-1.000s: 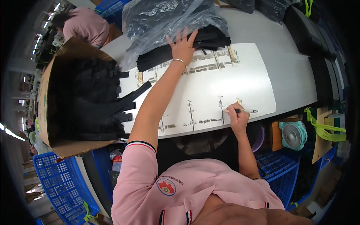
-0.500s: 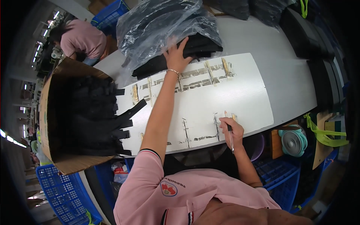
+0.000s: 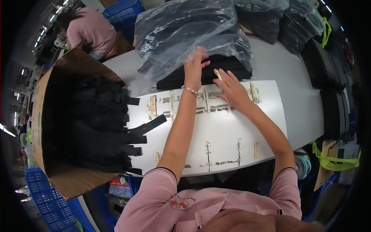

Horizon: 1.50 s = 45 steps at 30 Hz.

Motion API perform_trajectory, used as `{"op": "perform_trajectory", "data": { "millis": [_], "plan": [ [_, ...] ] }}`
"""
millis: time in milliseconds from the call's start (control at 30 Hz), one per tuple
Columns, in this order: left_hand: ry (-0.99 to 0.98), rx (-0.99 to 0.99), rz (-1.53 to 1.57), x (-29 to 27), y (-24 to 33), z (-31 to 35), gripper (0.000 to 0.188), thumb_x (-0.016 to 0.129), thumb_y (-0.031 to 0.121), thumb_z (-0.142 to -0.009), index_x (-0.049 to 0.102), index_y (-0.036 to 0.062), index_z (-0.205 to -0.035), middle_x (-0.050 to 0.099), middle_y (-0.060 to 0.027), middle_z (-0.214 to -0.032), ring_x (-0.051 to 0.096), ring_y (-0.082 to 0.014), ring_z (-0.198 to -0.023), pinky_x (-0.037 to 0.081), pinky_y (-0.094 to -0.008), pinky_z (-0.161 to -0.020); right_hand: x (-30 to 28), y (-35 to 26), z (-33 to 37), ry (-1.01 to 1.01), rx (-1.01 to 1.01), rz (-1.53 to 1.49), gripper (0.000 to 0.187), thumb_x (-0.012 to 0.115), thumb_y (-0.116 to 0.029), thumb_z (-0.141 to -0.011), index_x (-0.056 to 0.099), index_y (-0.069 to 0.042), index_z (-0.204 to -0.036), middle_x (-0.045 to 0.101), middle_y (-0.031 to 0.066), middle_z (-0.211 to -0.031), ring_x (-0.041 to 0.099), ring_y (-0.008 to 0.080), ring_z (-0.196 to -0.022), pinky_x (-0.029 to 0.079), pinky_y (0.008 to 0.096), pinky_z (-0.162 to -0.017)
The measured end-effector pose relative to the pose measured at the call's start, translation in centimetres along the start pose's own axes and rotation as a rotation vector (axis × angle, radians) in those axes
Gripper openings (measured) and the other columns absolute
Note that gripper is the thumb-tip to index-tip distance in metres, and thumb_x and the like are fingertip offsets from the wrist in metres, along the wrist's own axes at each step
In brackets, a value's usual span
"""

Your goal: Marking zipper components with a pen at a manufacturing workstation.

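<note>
My left hand (image 3: 194,71), a bracelet at its wrist, is at the near edge of a clear plastic bag (image 3: 185,25), fingers apart. I cannot tell whether it touches the film. Under and in front of the bag lies a stack of black fabric pieces (image 3: 232,69). To the right, my right hand (image 3: 236,92) reaches over the far edge of a white board (image 3: 228,127). A pen (image 3: 218,75) is tucked among its fingers; only a pale end shows. Dark pencil-like lines and yellowish tape strips mark the board.
At left, a cardboard box (image 3: 73,181) holds black fabric strips, several hanging over the board. More bagged dark goods (image 3: 297,27) and black stacks (image 3: 320,65) stand at the right. A blue basket (image 3: 42,197) is low left. Another person (image 3: 92,31) sits far left.
My right hand has moved from the board's near side up to the fabric stack. My left hand has come off the fabric to the bag's edge. The view has shifted.
</note>
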<state>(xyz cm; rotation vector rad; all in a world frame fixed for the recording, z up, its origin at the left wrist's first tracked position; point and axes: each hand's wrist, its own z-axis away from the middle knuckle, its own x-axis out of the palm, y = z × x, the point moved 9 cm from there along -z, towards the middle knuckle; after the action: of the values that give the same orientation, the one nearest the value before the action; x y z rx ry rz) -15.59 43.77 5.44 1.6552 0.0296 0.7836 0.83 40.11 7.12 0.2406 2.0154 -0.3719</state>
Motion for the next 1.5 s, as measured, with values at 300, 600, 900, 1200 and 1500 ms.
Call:
{"op": "perform_trajectory", "data": {
  "millis": [300, 600, 900, 1200, 1500],
  "plan": [
    [0.207, 0.395, -0.511, 1.1, 8.2, 3.3, 0.044, 0.059, 0.032, -0.102, 0.075, -0.0062, -0.087, 0.046, -0.0001, -0.056, 0.042, -0.0058, -0.060, 0.036, -0.0317, -0.053, 5.9, 5.3, -10.5, -0.096, -0.150, 0.416, 0.058, 0.069, -0.030, -0.090, 0.051, -0.009, -0.141, 0.056, 0.0131, -0.140, 0.048, 0.0316, -0.135, 0.032, 0.0471, -0.116],
    [0.133, 0.394, -0.268, 4.4, 9.7, 6.0, 0.039, 0.057, 0.028, -0.103, 0.076, -0.0045, -0.094, 0.065, -0.0037, -0.064, 0.052, -0.0057, -0.064, 0.043, -0.0268, -0.060, 10.7, 11.3, -16.6, 0.118, -0.138, 0.665, 0.056, 0.048, -0.032, -0.097, 0.035, -0.019, -0.150, 0.026, 0.0060, -0.167, 0.024, 0.0191, -0.153, 0.018, 0.0524, -0.125],
    [0.157, 0.384, -0.165, 3.5, 9.4, 7.1, 0.034, 0.054, 0.020, -0.105, 0.075, -0.0059, -0.097, 0.070, -0.0048, -0.072, 0.056, -0.0045, -0.065, 0.044, -0.0251, -0.057, 8.1, 8.4, -22.0, 0.262, -0.290, 0.775, 0.042, 0.059, -0.023, -0.092, 0.056, -0.017, -0.133, 0.040, 0.0055, -0.158, 0.045, 0.0220, -0.142, 0.030, 0.0529, -0.119],
    [0.124, 0.382, -0.223, 4.7, 8.8, 7.4, 0.030, 0.055, 0.016, -0.104, 0.075, -0.0051, -0.099, 0.068, -0.0054, -0.068, 0.056, -0.0039, -0.061, 0.044, -0.0249, -0.054, 7.3, 13.3, -26.1, 0.290, -0.220, 0.870, 0.050, 0.058, -0.012, -0.089, 0.048, -0.018, -0.137, 0.044, 0.0040, -0.154, 0.043, 0.0224, -0.142, 0.031, 0.0579, -0.117],
    [0.174, 0.450, -0.182, 5.6, 8.9, 7.9, 0.031, 0.056, 0.015, -0.103, 0.075, -0.0080, -0.095, 0.068, -0.0072, -0.061, 0.057, -0.0066, -0.055, 0.042, -0.0266, -0.051, 8.9, 16.2, -27.0, 0.327, -0.136, 0.626, 0.051, 0.054, -0.011, -0.094, 0.046, -0.017, -0.143, 0.044, 0.0050, -0.155, 0.036, 0.0232, -0.146, 0.025, 0.0551, -0.121]
  ]
}}
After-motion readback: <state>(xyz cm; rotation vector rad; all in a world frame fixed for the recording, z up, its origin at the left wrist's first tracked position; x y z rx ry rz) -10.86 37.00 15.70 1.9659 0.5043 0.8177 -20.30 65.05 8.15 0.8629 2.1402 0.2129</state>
